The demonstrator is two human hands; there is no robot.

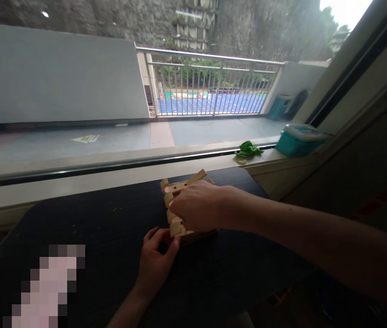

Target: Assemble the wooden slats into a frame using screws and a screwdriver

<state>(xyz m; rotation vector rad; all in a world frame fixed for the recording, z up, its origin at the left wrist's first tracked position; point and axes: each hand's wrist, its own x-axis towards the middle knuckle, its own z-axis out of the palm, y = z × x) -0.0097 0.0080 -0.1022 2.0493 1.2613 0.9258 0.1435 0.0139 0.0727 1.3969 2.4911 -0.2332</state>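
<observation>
A light wooden toy [176,186] with rounded wheel-like ends and a bar with dark holes lies on the dark table. One wooden stick [196,176] juts up at an angle from its far side. At the near left corner, my left hand [157,253] pinches a rounded wooden block [175,228] between thumb and fingers. My right hand [200,205] reaches across from the right and covers most of the toy. Its fingers are curled down over the wooden pieces, and whatever lies in its grip is hidden.
The dark table [87,237] stands against a window sill [132,178]. On the sill are a crumpled green cloth [248,149] and a teal box [297,141] with a pale lid. Beyond the glass is a balcony with a metal railing [221,91]. A pixelated patch covers the lower left.
</observation>
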